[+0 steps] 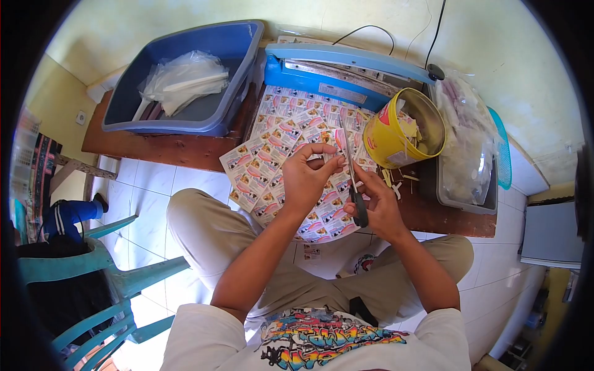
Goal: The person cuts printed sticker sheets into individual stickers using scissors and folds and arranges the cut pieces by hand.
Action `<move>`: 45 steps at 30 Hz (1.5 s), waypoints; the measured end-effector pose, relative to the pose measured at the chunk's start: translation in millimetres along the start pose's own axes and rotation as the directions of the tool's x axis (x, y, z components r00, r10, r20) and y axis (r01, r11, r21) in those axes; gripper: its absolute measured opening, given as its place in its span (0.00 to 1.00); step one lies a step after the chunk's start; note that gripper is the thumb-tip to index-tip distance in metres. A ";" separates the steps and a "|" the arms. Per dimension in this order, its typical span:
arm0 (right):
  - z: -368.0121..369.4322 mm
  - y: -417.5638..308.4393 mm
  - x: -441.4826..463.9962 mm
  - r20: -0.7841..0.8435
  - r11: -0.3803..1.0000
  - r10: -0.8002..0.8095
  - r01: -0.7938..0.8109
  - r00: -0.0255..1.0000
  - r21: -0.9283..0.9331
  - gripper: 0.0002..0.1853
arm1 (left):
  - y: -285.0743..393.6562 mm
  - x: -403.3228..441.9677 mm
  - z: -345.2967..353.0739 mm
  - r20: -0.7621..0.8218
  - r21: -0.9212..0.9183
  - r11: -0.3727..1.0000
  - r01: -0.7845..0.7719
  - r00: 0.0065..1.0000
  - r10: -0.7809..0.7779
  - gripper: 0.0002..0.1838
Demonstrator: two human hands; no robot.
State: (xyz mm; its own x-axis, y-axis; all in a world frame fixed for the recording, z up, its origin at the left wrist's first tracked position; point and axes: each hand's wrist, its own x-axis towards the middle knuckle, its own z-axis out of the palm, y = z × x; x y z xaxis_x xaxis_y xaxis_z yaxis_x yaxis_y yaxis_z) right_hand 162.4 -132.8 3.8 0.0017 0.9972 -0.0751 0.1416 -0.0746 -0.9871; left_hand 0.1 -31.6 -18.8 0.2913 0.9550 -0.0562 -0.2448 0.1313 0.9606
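My right hand (380, 204) grips a pair of scissors (358, 208) by its black handles, with the blades pointing up and away from me. Close by on the left, my left hand (307, 179) has thumb and forefinger pinched together beside the blades; whatever they hold is too small to make out. Beneath both hands lie overlapping sheets of printed labels (257, 167), covered in small repeated pictures. Just beyond my right hand, a yellow tin (385, 137) leans at a tilt with paper scraps inside.
A blue paper cutter (322, 88) with a long lever stands behind the sheets. At left, a blue tub (244, 93) holds clear plastic bags (185, 80). More bags (465, 145) fill a grey tray (467, 207) at right. A green chair (74, 266) stands lower left.
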 end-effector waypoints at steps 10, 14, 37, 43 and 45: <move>-0.1 1.6 0.8 0.003 1.000 -0.001 0.001 1.000 -0.017 0.47 | 4.6 -0.9 -0.4 0.017 0.015 1.000 0.013 1.000 -0.014 0.14; 0.9 0.9 0.4 -0.005 1.000 -0.002 0.002 1.000 -0.019 0.48 | 2.6 -0.5 -0.4 0.011 -0.001 1.000 0.006 1.000 -0.006 0.13; 0.9 1.6 -2.0 0.010 1.000 -0.004 0.005 1.000 -0.006 0.48 | 2.4 0.7 -1.1 -0.017 -0.014 1.000 -0.025 1.000 0.025 0.12; 1.4 3.3 -2.6 0.014 1.000 -0.001 0.001 1.000 0.016 0.48 | 1.4 0.8 -1.7 -0.011 0.002 1.000 -0.024 1.000 0.024 0.12; 1.7 5.2 -2.7 0.012 1.000 -0.010 0.010 1.000 0.013 0.48 | 1.2 0.5 -1.5 -0.010 -0.009 1.000 -0.026 1.000 0.026 0.12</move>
State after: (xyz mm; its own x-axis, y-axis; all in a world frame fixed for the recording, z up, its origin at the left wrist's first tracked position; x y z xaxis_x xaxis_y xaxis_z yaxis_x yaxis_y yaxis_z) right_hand 161.5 -135.9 -1.4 -0.0114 0.9977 -0.0669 0.1285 -0.0648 -0.9896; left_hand -1.5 -30.6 -18.1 0.2752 0.9608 -0.0345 -0.2604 0.1090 0.9593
